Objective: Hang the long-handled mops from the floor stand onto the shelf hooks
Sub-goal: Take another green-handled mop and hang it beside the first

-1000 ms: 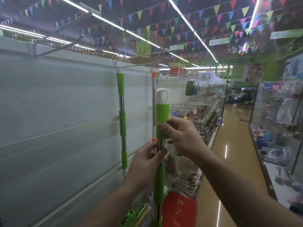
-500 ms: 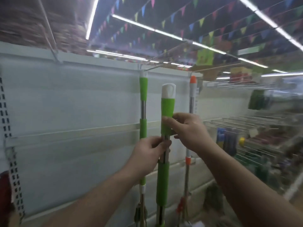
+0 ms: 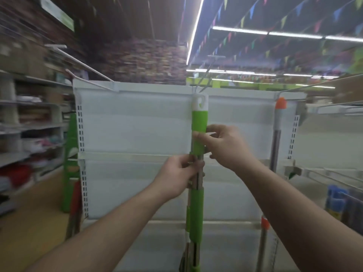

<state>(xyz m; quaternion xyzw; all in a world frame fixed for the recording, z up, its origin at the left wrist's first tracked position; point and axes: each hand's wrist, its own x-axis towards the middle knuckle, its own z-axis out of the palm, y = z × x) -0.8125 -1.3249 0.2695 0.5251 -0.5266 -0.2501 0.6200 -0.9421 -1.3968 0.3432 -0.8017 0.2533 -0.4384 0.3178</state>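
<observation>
A green-handled mop (image 3: 198, 122) with a white looped cap stands upright before the white shelf back panel (image 3: 137, 124). My right hand (image 3: 224, 146) grips its upper green sleeve. My left hand (image 3: 180, 173) holds the metal shaft just below. The cap reaches up to a wire hook (image 3: 204, 79) at the panel's top edge; whether the loop is on the hook is unclear. Another green mop seems to hang directly behind, mostly hidden. An orange-capped mop (image 3: 278, 118) hangs from a hook to the right. A bare hook (image 3: 84, 69) sticks out at the upper left.
Shelves with folded goods (image 3: 29, 142) line the left aisle. A green stand (image 3: 71, 154) sits by the panel's left upright. Wire racks (image 3: 334, 173) with products are at the right. The view is motion-blurred.
The view has swung left and now faces the panel squarely. The held mop has risen, its cap now at the panel's top edge by the hook. Both hands keep their grip.
</observation>
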